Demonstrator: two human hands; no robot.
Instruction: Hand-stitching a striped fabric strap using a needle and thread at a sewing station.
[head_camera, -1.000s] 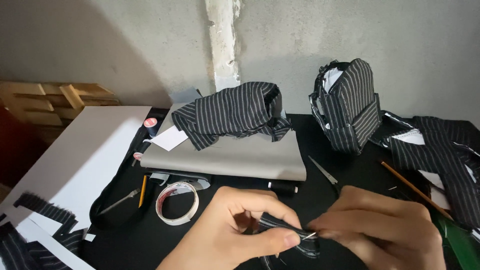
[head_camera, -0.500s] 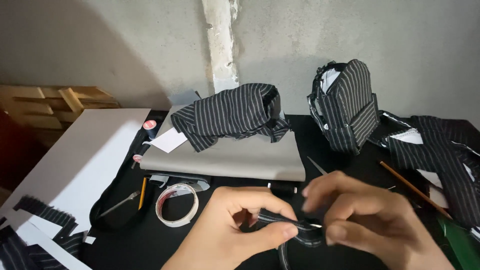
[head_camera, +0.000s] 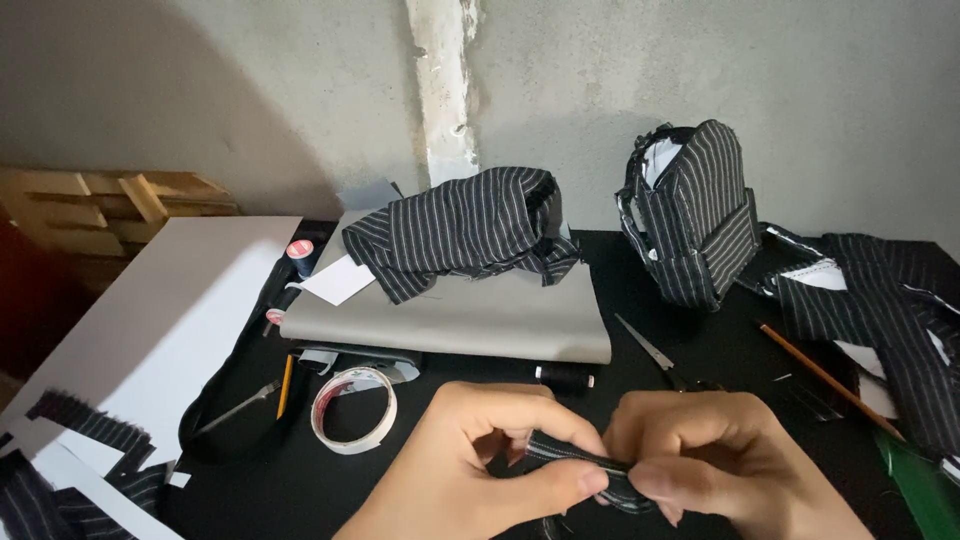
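Low in the head view, my left hand (head_camera: 480, 470) and my right hand (head_camera: 715, 465) pinch a narrow strip of black pinstriped fabric (head_camera: 570, 457) between thumbs and fingertips. The strip runs across from one hand to the other and its right end curls under my right fingers. Both hands hover above the black table (head_camera: 300, 490), just in front of a black thread spool (head_camera: 565, 376) and a roll of white tape (head_camera: 353, 410).
A folded grey cloth (head_camera: 470, 320) carries a bundle of pinstriped fabric (head_camera: 460, 230). A small pinstriped backpack (head_camera: 695, 215) stands at the back right. Scissors (head_camera: 650, 350), a pencil (head_camera: 825, 380), more striped fabric (head_camera: 890, 300), a white sheet (head_camera: 140, 320) and wooden slats (head_camera: 110, 190) lie around.
My right hand has closed in towards the left and curled tighter over the strip. The hands now sit closer together, and the strip between them looks shorter.
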